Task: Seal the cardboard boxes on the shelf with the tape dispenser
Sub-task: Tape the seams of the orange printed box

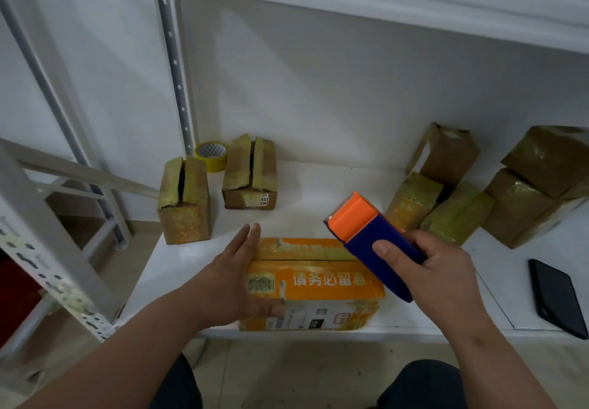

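With left hand (236, 276) flat steadying the orange box (314, 284) lower centre, right hand (436, 276) gripping tape dispenser (369, 236), we should run straight along the seam.

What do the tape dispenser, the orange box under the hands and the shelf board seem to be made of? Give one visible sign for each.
Tape dispenser: probably moulded plastic, with smooth, uniform orange and blue surfaces.
Orange box: printed cardboard, with folded flaps and a centre seam; the glossy patches look like tape.
Shelf board: white, smooth and slightly reflective, possibly painted metal or laminate; this view leaves it open.
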Available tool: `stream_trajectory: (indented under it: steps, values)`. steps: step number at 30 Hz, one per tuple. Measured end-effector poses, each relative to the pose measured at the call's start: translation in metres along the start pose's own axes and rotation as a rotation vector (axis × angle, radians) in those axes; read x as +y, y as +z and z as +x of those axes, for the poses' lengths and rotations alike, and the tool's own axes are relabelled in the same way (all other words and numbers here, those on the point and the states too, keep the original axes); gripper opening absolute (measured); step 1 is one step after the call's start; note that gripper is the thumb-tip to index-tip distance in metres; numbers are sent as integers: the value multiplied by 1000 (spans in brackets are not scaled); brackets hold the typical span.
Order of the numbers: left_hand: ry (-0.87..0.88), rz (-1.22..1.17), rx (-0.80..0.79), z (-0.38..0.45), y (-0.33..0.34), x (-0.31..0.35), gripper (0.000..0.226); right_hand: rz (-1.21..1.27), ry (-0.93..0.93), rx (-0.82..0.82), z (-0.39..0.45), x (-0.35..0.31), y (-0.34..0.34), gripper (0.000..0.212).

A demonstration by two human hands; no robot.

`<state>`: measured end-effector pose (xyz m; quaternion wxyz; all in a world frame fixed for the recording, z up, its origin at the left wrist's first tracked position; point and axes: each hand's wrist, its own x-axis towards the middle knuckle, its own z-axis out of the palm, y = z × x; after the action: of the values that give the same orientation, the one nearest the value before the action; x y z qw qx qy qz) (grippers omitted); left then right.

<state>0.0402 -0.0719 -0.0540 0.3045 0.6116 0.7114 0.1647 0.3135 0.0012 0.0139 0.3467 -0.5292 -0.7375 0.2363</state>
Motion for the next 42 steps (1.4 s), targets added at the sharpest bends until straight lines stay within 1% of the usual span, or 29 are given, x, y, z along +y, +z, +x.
stream_trajectory:
  steps: [1,2,4,5,6,7,8,10,11,14,16,18,21,23,26,28,32,34,38,42]
  values:
    - [9,-4,19,-3,-1,1,135,3,-10,-17,0,-1,0,32]
    - [18,11,74,-5,-2,4,133,4,-18,-33,-1,-2,-1,36]
    - [51,15,260,-11,-4,12,128,-3,-30,-62,0,-5,-2,39]
    - [72,-17,359,-14,-7,19,121,-8,-36,-74,0,-7,-3,41]
    - [87,-76,438,-17,-12,28,108,-13,-41,-85,0,-9,-4,42]
    - [94,-170,485,-19,-17,38,93,-12,-43,-93,1,-11,-6,43]
    - [88,-287,490,-22,-22,47,80,-5,-45,-98,1,-14,-7,42]
    - [69,-533,425,-25,-33,66,63,12,-58,-100,2,-20,-11,40]
    - [69,-636,382,-26,-37,73,58,11,-73,-101,2,-24,-12,41]
    - [112,-841,268,-27,-48,86,54,3,-111,-128,1,-36,-17,44]
    - [145,-898,179,-27,-53,89,46,13,-126,-157,-1,-42,-20,44]
    - [181,-929,111,-28,-56,88,35,17,-144,-192,-3,-47,-21,40]
    - [180,-999,80,-29,-56,82,19,37,-143,-238,-4,-50,-18,38]
    - [155,-1108,39,-31,-54,79,10,51,-144,-262,-5,-52,-17,37]
    - [72,-1246,52,-31,-50,73,7,79,-145,-303,-7,-58,-15,32]
    - [39,-1177,143,-31,-48,70,8,60,-152,-331,-7,-61,-13,35]
    - [50,-826,435,-32,-41,68,12,-18,-154,-362,-3,-69,-6,50]
    - [31,-723,528,-33,-39,67,13,-47,-146,-375,1,-72,-2,54]
    - [-11,-681,627,-34,-41,61,17,-75,-127,-445,7,-79,9,52]
    - [-30,-704,669,-34,-42,51,27,-109,-153,-488,14,-86,18,58]
